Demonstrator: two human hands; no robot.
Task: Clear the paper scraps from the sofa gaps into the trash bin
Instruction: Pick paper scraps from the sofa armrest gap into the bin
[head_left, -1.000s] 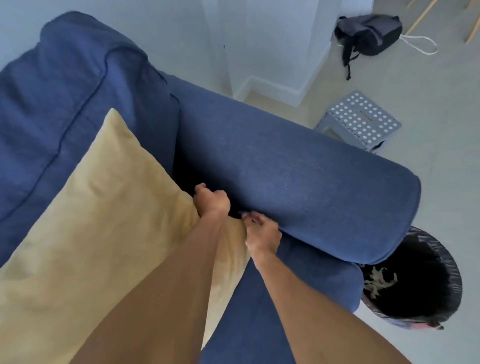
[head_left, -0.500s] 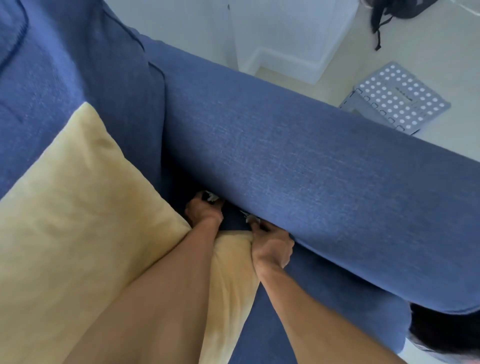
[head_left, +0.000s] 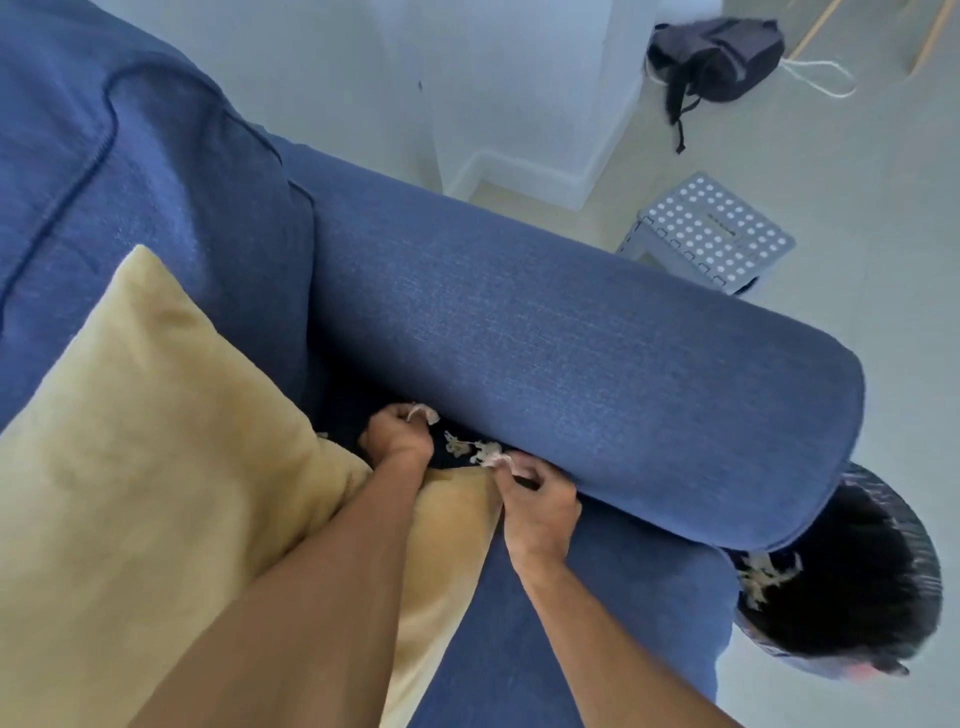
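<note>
Head view: task looks partway done, judging by what's lying where. Trash bin (head_left: 852, 582), black liner, sits on the floor at the right, just past the near end of the sofa armrest (head_left: 571, 364), and already holds a small clump of paper scraps (head_left: 761, 571) vs. its left inner wall; rest of the bin interior reads dark, can't tell what else is in it. Still to do: more loose scraps (head_left: 470, 448) lie in the gap btwn armrest and seat, right by both hands. Left hand (head_left: 397, 439) is curled, pinching a pale scrap at its fingertips at the far end of the gap, wrist resting over the yellow cushion (head_left: 156, 467). Right hand (head_left: 537, 501) is curled too, fingers pinching a scrap at the gap's near end, touching the armrest's underside. Nothing from these hands has reached the bin yet. Whether scraps sit deeper in the gap or under the cushion: hidden. Other gaps of the sofa aren't in view, so overall progress approx. only.
</note>
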